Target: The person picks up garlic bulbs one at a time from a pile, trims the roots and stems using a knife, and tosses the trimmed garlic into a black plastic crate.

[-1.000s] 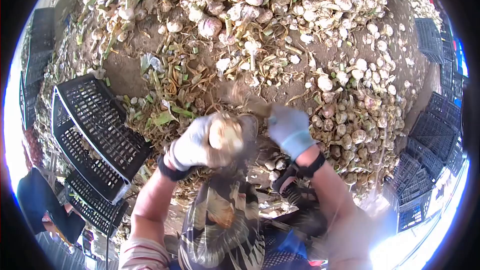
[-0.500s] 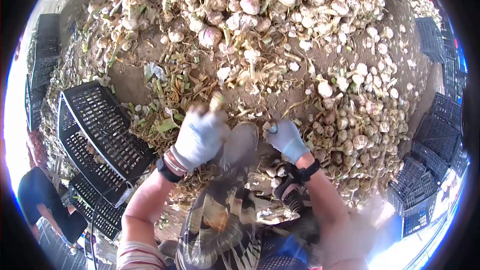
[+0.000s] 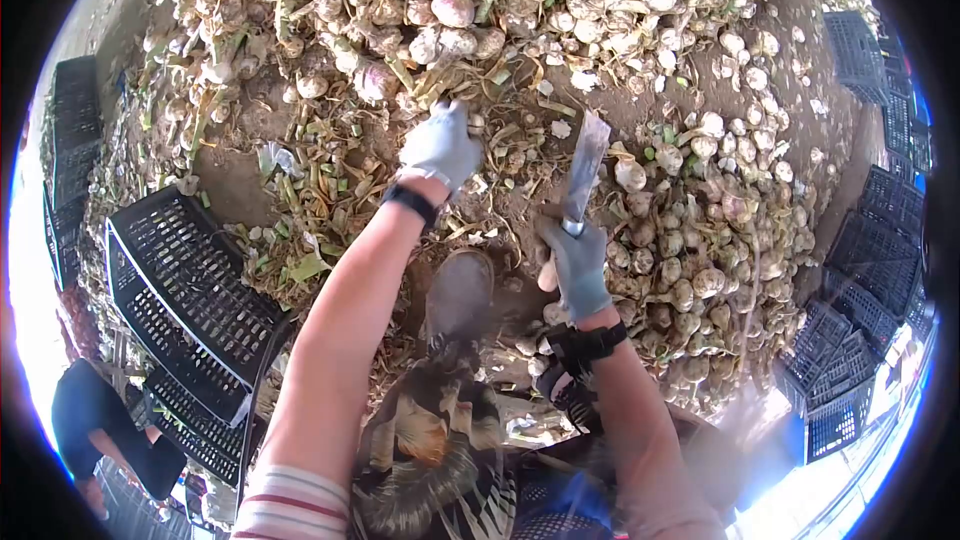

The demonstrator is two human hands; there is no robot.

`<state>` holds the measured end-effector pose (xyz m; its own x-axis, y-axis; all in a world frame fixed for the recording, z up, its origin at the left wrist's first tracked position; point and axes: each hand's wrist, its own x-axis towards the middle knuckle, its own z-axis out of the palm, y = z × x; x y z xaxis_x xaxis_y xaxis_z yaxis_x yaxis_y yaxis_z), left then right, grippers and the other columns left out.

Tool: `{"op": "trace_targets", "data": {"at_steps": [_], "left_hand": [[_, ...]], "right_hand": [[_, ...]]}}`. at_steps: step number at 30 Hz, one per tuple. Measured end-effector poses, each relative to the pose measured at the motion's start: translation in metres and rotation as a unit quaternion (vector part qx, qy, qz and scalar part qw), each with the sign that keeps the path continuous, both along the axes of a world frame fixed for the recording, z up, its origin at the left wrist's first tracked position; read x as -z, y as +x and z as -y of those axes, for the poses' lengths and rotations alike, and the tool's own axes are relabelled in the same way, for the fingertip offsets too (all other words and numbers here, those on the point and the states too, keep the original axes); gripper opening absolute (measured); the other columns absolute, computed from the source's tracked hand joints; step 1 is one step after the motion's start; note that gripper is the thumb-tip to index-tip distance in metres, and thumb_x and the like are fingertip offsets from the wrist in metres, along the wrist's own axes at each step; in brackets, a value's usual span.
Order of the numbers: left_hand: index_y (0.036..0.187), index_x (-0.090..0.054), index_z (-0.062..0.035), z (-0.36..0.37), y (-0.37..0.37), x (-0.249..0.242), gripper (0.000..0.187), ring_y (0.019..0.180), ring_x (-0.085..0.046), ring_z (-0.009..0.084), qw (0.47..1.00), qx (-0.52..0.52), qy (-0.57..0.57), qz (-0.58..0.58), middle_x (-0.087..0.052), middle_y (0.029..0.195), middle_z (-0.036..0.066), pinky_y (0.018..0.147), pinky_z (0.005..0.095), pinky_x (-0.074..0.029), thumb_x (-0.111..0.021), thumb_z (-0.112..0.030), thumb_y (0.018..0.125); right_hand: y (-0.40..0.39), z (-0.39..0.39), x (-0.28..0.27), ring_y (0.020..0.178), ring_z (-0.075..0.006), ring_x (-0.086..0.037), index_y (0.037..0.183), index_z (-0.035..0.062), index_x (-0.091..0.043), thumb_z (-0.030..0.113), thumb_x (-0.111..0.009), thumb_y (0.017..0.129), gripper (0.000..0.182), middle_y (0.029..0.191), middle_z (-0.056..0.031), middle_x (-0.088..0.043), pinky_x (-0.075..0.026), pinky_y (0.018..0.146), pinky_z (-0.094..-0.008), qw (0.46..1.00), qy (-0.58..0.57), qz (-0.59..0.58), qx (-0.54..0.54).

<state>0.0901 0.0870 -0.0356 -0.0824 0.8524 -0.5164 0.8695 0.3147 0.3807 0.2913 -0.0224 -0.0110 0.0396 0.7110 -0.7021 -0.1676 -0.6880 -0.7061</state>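
Observation:
My left hand (image 3: 440, 148), in a pale glove, reaches to the near edge of a large heap of garlic (image 3: 460, 40). Its fingertips are closed around dry garlic stalks (image 3: 440, 88) there, partly hidden by the glove. A grey-gloved right hand (image 3: 575, 262), mine, grips a knife (image 3: 588, 165) with a broad, stained metal blade pointing up and away. Close by on the right lies a pile of trimmed garlic bulbs (image 3: 700, 260). Cut stalks and dry leaves (image 3: 330, 175) litter the soil between the heaps.
Black plastic crates (image 3: 195, 280) stand on the left, with another person (image 3: 110, 430) beyond them. More crates (image 3: 870, 250) are stacked along the right side. My shoe (image 3: 460, 295) rests on the ground between my arms.
My left hand has moved forward from near my shoe to the garlic heap. My right hand has turned, and the knife blade now shows clearly. The view has shifted slightly.

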Motion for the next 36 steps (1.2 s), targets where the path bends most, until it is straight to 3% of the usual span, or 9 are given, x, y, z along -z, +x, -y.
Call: {"op": "trace_targets", "data": {"at_steps": [3, 7, 10, 15, 18, 21, 26, 31, 36], "left_hand": [[0.128, -0.057, -0.0053, 0.053, -0.009, 0.004, 0.055, 0.103, -0.066, 0.0341, 0.960, 0.063, 0.156, 0.225, -0.065, 0.115, 0.018, 0.088, 0.0395, -0.054, -0.070, -0.002, 0.075], [0.140, -0.050, -0.0086, 0.098, 0.002, -0.045, 0.069, 0.111, -0.064, 0.0285, 0.948, 0.018, 0.094, 0.303, -0.064, 0.122, 0.016, 0.096, 0.0358, -0.051, -0.068, 0.006, 0.075], [0.137, -0.045, 0.0045, 0.113, -0.007, -0.056, 0.060, 0.107, -0.060, 0.0160, 0.826, -0.230, 0.062, 0.511, -0.063, 0.118, 0.011, 0.093, 0.0294, -0.049, -0.070, -0.003, 0.083], [0.130, -0.050, 0.0026, 0.128, -0.026, -0.080, 0.050, 0.091, -0.062, 0.0118, 0.823, -0.251, -0.061, 0.507, -0.064, 0.105, 0.004, 0.075, 0.0257, -0.052, -0.072, -0.009, 0.087], [0.127, -0.051, 0.0001, 0.145, -0.029, -0.062, 0.047, 0.086, -0.061, 0.0103, 0.799, -0.227, -0.016, 0.556, -0.063, 0.098, 0.002, 0.071, 0.0244, -0.051, -0.073, -0.011, 0.087], [0.127, -0.048, -0.0021, 0.151, -0.039, -0.055, 0.056, 0.090, -0.060, 0.0098, 0.840, -0.124, 0.035, 0.528, -0.062, 0.102, 0.001, 0.074, 0.0250, -0.052, -0.078, -0.022, 0.085], [0.135, -0.045, 0.0033, 0.161, -0.047, -0.030, 0.056, 0.105, -0.061, 0.0133, 0.745, -0.142, 0.033, 0.651, -0.062, 0.121, 0.007, 0.086, 0.0293, -0.053, -0.070, -0.026, 0.094], [0.128, -0.050, 0.0030, 0.157, -0.052, -0.032, 0.061, 0.097, -0.063, 0.0124, 0.769, -0.229, -0.011, 0.597, -0.064, 0.112, 0.007, 0.081, 0.0279, -0.053, -0.076, -0.032, 0.086], [0.119, -0.055, 0.0018, 0.138, -0.054, -0.063, 0.063, 0.081, -0.059, 0.0088, 0.814, -0.138, 0.004, 0.564, -0.064, 0.095, 0.003, 0.069, 0.0248, -0.049, -0.079, -0.041, 0.078]], "right_hand": [[-0.014, -0.021, -0.008, 0.059, -0.0082, -0.059, 0.113, -0.0013, -0.069, 0.014, -0.074, 0.088, 0.030, 0.079, -0.0025, -0.067, -0.043, 0.047, -0.0223, 1.000, -0.008, 0.002, 0.017], [-0.030, -0.030, -0.006, 0.085, -0.0083, -0.066, 0.114, -0.0021, -0.070, 0.012, -0.074, 0.088, 0.030, 0.094, -0.0036, -0.071, -0.052, 0.075, -0.0235, 0.992, 0.019, -0.117, -0.045], [-0.049, -0.024, -0.024, 0.085, -0.0096, -0.066, 0.113, -0.0032, -0.070, 0.010, -0.073, 0.088, 0.029, 0.095, -0.0041, -0.072, -0.054, 0.076, -0.0252, 0.991, 0.075, -0.111, -0.021], [-0.041, -0.012, -0.054, 0.067, -0.0127, -0.064, 0.107, 0.0069, -0.072, 0.014, -0.076, 0.083, 0.026, 0.075, -0.0039, -0.065, -0.051, 0.061, -0.0307, 0.931, 0.260, 0.120, -0.225], [-0.028, -0.005, -0.067, 0.073, -0.0349, -0.065, 0.089, 0.0111, -0.066, 0.011, -0.069, 0.075, 0.014, 0.084, -0.0084, -0.065, -0.053, 0.066, -0.0422, 0.721, 0.367, 0.396, -0.433], [-0.027, -0.005, -0.080, 0.068, -0.0316, -0.064, 0.085, 0.0126, -0.065, 0.013, -0.066, 0.077, 0.008, 0.080, -0.0066, -0.064, -0.051, 0.062, -0.0420, 0.659, 0.374, 0.430, -0.491], [-0.028, -0.008, -0.080, 0.068, -0.0279, -0.066, 0.084, 0.0124, -0.066, 0.021, -0.067, 0.080, 0.009, 0.073, -0.0059, -0.062, -0.051, 0.061, -0.0422, 0.658, 0.382, 0.410, -0.503], [-0.033, -0.005, -0.082, 0.062, -0.0280, -0.065, 0.083, 0.0118, -0.067, 0.020, -0.068, 0.079, 0.009, 0.071, -0.0071, -0.062, -0.050, 0.058, -0.0416, 0.648, 0.390, 0.426, -0.496], [-0.034, -0.002, -0.075, 0.061, -0.0296, -0.065, 0.085, 0.0118, -0.066, 0.016, -0.065, 0.080, 0.007, 0.073, -0.0081, -0.064, -0.051, 0.058, -0.0410, 0.668, 0.383, 0.398, -0.499]]}}
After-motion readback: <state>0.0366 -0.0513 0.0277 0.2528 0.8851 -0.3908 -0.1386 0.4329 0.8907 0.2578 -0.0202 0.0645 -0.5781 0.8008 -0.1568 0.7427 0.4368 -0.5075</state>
